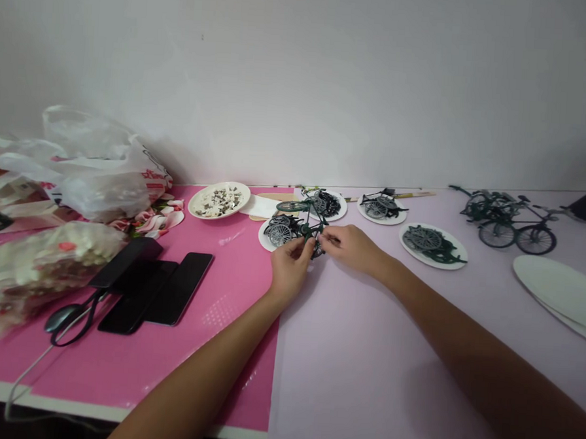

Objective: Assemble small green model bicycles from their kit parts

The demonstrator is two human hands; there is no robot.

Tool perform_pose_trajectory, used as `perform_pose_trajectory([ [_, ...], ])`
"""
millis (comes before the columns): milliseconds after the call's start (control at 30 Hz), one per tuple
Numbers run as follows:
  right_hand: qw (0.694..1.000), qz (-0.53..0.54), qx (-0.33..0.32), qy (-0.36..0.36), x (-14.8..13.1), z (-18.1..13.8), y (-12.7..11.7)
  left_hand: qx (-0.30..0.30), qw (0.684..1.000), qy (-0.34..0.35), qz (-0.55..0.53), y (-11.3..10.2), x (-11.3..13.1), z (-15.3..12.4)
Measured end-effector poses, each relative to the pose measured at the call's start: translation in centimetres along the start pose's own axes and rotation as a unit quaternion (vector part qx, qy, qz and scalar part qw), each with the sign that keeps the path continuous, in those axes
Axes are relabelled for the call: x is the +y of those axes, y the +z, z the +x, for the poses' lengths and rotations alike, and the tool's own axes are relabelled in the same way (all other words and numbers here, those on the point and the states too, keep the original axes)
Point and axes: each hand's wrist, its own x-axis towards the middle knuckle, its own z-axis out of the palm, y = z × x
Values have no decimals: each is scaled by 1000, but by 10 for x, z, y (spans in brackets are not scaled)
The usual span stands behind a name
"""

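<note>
At the back left corner of the table [81, 407], a puffy white plastic bag [101, 180] sits beside pink flowers [160, 222]. In front of it, near the left edge, is a see-through bag [35, 265] full of small pale things. Next come a black box [126, 263] and two flat black phones [180, 289], with a white wire [28, 371] hanging over the front edge. A pink sheet [242, 295] covers this left part. Near the back edge, a round dish [194, 208] holds lots of tiny bits. In the middle, the left hand [290, 265] pinches a small dark green toy bike [309, 215] between thumb and finger. The bike is up over a white plate of wheels [263, 241], where the pink sheet meets a pale purple sheet [364, 354]. The right hand [353, 247] has its finger and thumb close together, pinching the bike's right side. Behind and to the right are three more white plates [402, 218] with toy bike parts on them. Toward the back right corner, more toy bikes [499, 220] are bunched up. In front of them, by the right edge, two white oval plates [559, 289] overlap.
</note>
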Motion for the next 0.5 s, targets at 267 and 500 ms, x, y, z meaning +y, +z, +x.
perform_pose_trajectory([
  [267,1000,0,-14,-22,1,-2,-4,9,999,-3,36,-2,-2,0],
  [500,999,-34,-16,-3,-4,-1,-2,4,1000,-4,16,-1,-2,0],
])
